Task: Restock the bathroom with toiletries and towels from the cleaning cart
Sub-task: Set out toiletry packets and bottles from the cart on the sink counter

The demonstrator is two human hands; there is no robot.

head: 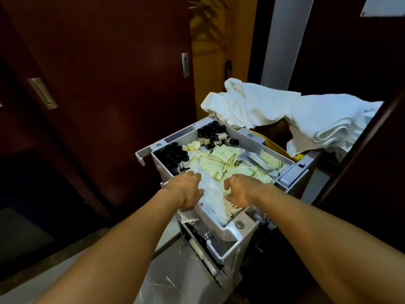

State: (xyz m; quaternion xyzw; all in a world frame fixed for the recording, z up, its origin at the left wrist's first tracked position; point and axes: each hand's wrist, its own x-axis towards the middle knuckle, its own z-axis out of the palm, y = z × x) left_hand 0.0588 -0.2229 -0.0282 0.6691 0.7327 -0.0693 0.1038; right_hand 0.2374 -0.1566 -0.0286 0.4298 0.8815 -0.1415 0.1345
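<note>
Both my hands are down in the grey top tray of the cleaning cart. My left hand lies knuckles-up at the tray's 7 o'clock corner, its fingers bent down onto a clear plastic-wrapped packet; I cannot tell whether they actually have it gripped. My right hand, just beside it at 5 o'clock, has its fingers curled like a claw over the cream paper sachets that fill the middle of the tray, and whether it pinches one is hidden from me. At 10 o'clock in the tray stands a cluster of small dark bottles, with a second batch of dark bottles with pale labels at 12 o'clock and a little heap of pale round soaps between the two. Beyond the tray, at 1 to 2 o'clock, crumpled white towels hang over the cart's far end. A dark red-brown door fills my left side.
</note>
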